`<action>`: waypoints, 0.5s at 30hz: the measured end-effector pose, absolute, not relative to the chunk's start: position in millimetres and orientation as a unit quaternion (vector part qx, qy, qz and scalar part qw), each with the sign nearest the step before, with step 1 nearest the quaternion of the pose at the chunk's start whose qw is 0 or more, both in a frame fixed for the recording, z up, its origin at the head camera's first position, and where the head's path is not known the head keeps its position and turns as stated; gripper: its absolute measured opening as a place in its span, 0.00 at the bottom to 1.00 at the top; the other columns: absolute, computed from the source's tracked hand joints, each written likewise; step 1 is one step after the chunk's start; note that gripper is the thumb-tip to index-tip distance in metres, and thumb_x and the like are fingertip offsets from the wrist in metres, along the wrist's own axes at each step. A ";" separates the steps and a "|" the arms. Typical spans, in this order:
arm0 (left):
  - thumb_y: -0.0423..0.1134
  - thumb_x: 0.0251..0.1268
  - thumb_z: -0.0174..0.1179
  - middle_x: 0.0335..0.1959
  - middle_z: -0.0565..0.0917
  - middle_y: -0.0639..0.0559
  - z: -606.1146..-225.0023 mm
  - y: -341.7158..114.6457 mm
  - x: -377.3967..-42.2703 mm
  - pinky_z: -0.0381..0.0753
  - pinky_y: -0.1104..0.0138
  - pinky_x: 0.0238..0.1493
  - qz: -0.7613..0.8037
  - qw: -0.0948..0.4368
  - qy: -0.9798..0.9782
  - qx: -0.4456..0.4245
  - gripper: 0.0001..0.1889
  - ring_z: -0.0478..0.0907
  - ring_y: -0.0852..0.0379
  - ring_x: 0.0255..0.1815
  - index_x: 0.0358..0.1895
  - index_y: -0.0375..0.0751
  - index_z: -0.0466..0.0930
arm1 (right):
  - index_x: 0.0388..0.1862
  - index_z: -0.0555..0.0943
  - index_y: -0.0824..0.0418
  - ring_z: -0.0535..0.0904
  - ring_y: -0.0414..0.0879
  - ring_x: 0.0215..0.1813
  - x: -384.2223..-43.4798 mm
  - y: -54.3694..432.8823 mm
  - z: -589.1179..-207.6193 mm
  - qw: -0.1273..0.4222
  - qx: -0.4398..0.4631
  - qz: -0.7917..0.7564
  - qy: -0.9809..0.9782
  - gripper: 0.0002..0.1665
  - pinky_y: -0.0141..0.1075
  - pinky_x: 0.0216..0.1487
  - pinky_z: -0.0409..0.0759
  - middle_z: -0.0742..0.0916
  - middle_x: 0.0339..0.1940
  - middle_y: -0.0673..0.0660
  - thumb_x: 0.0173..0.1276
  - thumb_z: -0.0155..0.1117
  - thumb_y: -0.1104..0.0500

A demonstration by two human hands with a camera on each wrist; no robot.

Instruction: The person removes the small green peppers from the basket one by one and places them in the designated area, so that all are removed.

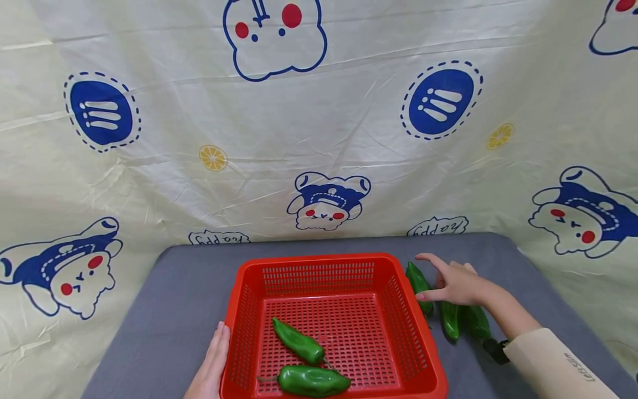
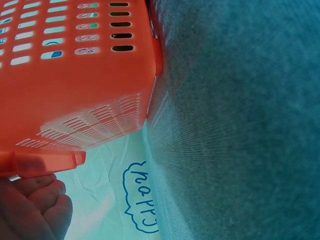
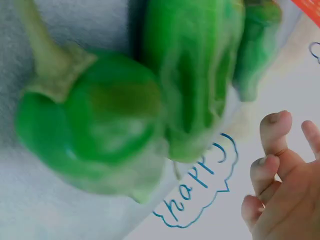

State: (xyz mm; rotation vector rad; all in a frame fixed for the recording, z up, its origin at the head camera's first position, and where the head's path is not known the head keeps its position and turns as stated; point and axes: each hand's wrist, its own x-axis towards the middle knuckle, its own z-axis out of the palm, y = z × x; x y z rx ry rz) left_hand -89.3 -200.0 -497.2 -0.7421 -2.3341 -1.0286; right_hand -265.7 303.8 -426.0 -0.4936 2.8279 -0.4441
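Note:
A red plastic basket [image 1: 319,259] with perforated walls holds two green peppers: one slants across its floor [image 1: 301,342], the other lies near its front [image 1: 314,381]. My left hand [image 1: 211,360] rests along the outside of the left rim; in the left wrist view its fingers [image 2: 47,197] are just under the rim's edge. To the basket's right, my right hand [image 1: 458,284] hovers over three more peppers, thumb and index finger spread around the leftmost pepper [image 1: 416,277], holding nothing. The middle pepper [image 1: 450,321] and the right pepper [image 1: 477,322] lie partly hidden beneath the hand.
Everything stands on a grey cloth-covered table [image 1: 164,310]. A pale printed curtain [image 1: 319,127] hangs right behind its far edge. On the right wrist sits a dark band [image 1: 495,350], below a beige sleeve [image 1: 553,360].

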 end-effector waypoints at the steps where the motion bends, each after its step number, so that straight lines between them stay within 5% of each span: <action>1: 0.76 0.66 0.35 0.82 0.38 0.62 -497.1 -200.0 -89.1 0.39 0.85 0.70 -0.376 0.242 -0.853 -0.271 0.52 0.36 0.73 0.80 0.81 0.39 0.40 | 0.76 0.58 0.49 0.67 0.41 0.25 -265.4 304.2 -422.6 0.113 -0.174 -0.162 0.965 0.56 0.41 0.37 0.56 0.76 0.20 0.45 0.56 0.67 0.27; 7: 0.76 0.66 0.34 0.83 0.37 0.61 -497.1 -201.4 -89.5 0.38 0.85 0.71 -0.377 0.238 -0.851 -0.278 0.52 0.34 0.73 0.80 0.81 0.40 0.39 | 0.73 0.61 0.57 0.71 0.42 0.25 -264.9 301.0 -405.0 0.102 -0.203 -0.245 0.943 0.49 0.34 0.27 0.69 0.79 0.28 0.48 0.61 0.70 0.37; 15: 0.75 0.67 0.36 0.83 0.36 0.60 -497.5 -201.0 -89.7 0.39 0.86 0.70 -0.383 0.233 -0.848 -0.284 0.52 0.34 0.74 0.80 0.80 0.38 0.39 | 0.68 0.67 0.58 0.68 0.39 0.25 -260.9 291.3 -385.6 0.059 -0.209 -0.258 0.941 0.44 0.34 0.26 0.68 0.80 0.40 0.49 0.61 0.72 0.39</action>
